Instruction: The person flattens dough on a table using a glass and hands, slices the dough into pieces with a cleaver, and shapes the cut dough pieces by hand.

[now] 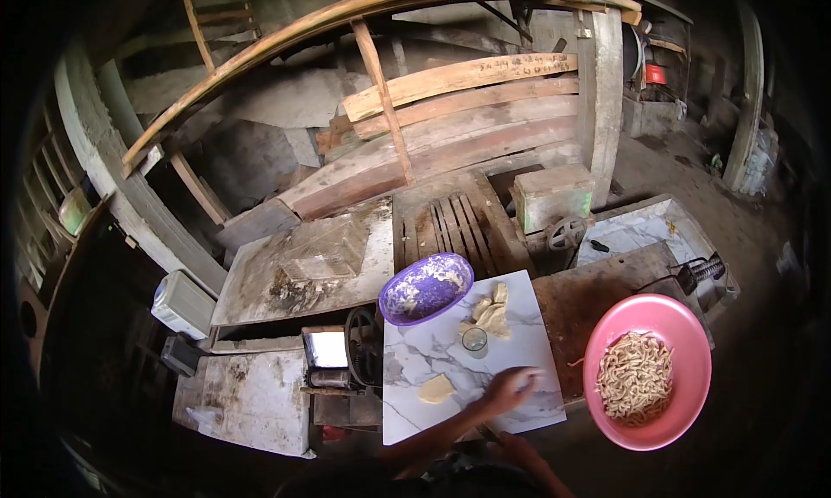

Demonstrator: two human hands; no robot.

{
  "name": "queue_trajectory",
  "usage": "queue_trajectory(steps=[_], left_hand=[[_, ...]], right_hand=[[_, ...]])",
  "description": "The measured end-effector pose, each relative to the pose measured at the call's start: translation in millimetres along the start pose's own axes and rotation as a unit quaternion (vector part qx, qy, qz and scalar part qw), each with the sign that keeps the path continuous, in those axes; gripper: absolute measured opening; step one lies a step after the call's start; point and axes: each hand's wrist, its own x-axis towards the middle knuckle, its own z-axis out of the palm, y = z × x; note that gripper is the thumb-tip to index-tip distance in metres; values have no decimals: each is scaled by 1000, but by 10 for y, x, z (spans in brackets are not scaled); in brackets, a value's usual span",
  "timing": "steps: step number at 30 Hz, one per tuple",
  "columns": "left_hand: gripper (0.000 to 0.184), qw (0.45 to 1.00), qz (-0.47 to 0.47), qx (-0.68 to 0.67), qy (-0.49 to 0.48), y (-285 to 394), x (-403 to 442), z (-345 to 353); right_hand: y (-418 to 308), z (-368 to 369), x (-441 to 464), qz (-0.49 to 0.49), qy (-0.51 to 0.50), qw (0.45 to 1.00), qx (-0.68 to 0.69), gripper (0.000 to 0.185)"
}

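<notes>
Loosely open left hand [512, 390] over the marbled surface [530, 325], nothing visible in it
Pale flat dough piece [437, 389] lies left of it, near the front edge; likely light, soft, easily stretched, best lifted with flat fingers under opposite edges; right hand [505, 445] low at the edge, its grip too obscured to tell
</notes>
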Motion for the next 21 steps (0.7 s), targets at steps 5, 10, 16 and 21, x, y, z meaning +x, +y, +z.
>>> queue_trajectory(steps=[5, 10, 16, 21], left_hand=[[22, 920, -205, 204, 263, -819, -1117, -674], [29, 896, -179, 298, 277, -1322, -1792, -889], [35, 918, -177, 275, 224, -1416, -1756, -790], [37, 928, -173, 268, 194, -1317, -1654, -741]], right_hand=[[-372, -212, -219, 44, 22, 999, 5, 54], [-288, 53, -40, 56, 78, 995, -30, 43], [-742, 94, 86, 30, 119, 992, -23, 34], [-941, 105, 271, 34, 111, 993, -30, 36]])
